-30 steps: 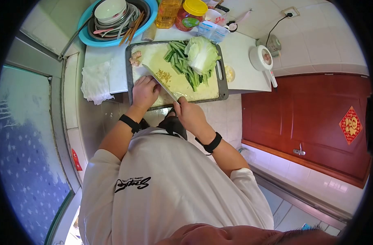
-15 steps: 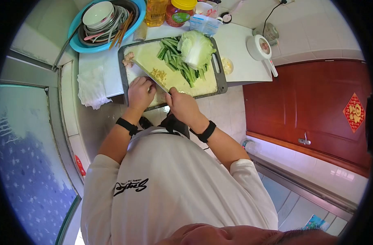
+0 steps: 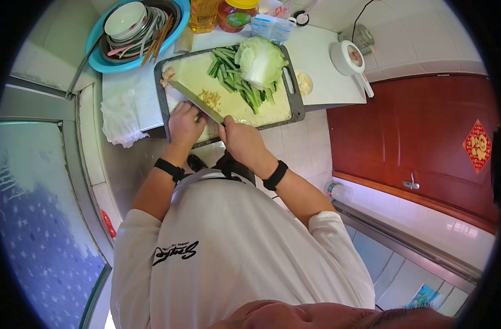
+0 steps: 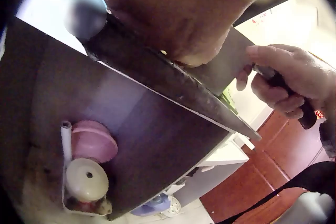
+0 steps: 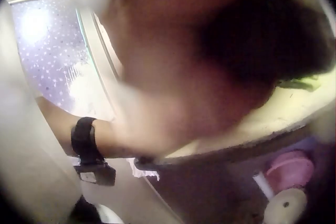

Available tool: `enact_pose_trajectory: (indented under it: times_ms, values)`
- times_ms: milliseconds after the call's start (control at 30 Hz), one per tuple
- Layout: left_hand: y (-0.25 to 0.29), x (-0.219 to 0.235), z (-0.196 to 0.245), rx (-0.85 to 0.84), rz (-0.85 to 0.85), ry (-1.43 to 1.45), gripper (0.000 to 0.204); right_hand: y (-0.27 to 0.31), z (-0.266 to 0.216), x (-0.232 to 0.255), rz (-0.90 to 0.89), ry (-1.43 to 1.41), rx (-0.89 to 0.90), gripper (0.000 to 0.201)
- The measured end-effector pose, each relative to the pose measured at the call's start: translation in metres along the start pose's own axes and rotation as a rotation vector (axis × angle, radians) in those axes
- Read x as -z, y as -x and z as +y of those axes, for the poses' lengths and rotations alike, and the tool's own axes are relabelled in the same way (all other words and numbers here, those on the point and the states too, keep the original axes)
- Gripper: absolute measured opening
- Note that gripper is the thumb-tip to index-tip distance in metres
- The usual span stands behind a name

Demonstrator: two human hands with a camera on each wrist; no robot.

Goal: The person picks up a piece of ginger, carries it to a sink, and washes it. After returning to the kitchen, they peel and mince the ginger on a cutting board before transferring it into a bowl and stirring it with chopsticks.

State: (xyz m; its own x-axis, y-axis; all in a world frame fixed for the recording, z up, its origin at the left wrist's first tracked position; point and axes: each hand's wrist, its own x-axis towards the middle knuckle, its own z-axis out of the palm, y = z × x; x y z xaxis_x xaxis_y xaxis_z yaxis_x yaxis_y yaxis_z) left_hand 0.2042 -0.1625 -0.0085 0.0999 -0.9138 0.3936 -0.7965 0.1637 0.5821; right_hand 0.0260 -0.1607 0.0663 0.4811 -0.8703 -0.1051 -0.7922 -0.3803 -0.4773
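In the head view, my right hand (image 3: pixel 244 143) grips the knife handle at the near edge of the cutting board (image 3: pixel 296 104). The blade (image 3: pixel 198 103) slants up and left across the board. Close against its near side is my left hand (image 3: pixel 185 125), fingers bent; whether they hold something is hidden. Beyond the blade lie finely chopped yellowish bits (image 3: pixel 210 100). A knobby pale piece (image 3: pixel 167 75) rests at the board's left corner. Cut green strips (image 3: pixel 231 77) and a leafy cabbage (image 3: pixel 261 63) occupy the far right. The left wrist view shows my right hand (image 4: pixel 289 79) curled round the dark handle.
A blue basin (image 3: pixel 94 61) of dishes stands back left, beside an oil bottle (image 3: pixel 204 16) and a yellow-lidded jar (image 3: pixel 235 19). White cloth (image 3: pixel 120 122) hangs over the counter's left edge. A white pot (image 3: pixel 346 58) and a small dish (image 3: pixel 305 83) stand right.
The head view has shifted, moving the board and counter slightly left and up in it. The blade shows more of its flat face than half a second ago. Both hands remain beside the knife.
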Motion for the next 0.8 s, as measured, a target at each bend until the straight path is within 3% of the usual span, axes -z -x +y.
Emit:
enact_pose_trajectory:
  times_ms: [200, 333, 433, 600, 800]
  values:
    - [0.002, -0.002, -0.001, -0.039, 0.064, 0.006, 0.020, 0.022, -0.006, 0.016, -0.116, 0.010, -0.090, 0.029]
    - [0.002, -0.002, -0.003, -0.013, -0.015, -0.010, 0.020, 0.005, 0.002, 0.001, -0.053, 0.007, -0.070, 0.030]
    - [0.001, -0.002, -0.003, -0.032, 0.016, 0.001, 0.018, -0.003, 0.002, -0.001, -0.009, -0.025, 0.006, 0.031]
    - [-0.001, 0.001, 0.002, -0.056, 0.074, 0.001, 0.015, 0.020, -0.003, 0.018, -0.131, -0.056, -0.105, 0.032]
    - [-0.002, -0.002, -0.001, -0.066, 0.044, -0.003, 0.012, 0.000, 0.009, 0.001, -0.065, -0.090, -0.056, 0.033]
